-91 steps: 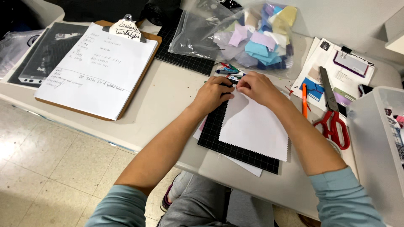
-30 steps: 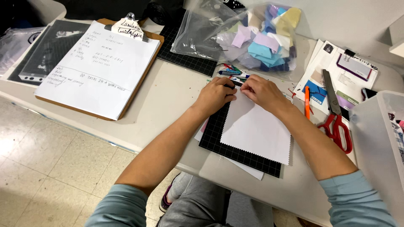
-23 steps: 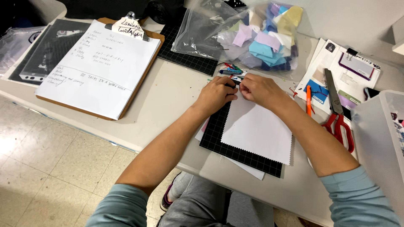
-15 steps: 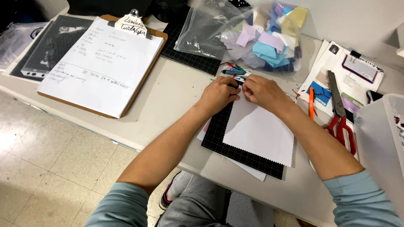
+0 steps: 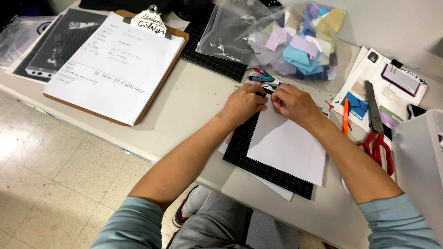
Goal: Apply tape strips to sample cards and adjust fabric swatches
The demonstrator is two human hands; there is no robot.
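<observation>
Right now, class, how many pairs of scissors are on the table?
1: the red-handled scissors lie right of the right hand, beside an orange pen. More could be hidden under the papers.

Single head view, looking steeply down from above, close over the hands (image 5: 272, 101), desk (image 5: 194, 101) ahead, floor (image 5: 50, 170) to their left
</observation>
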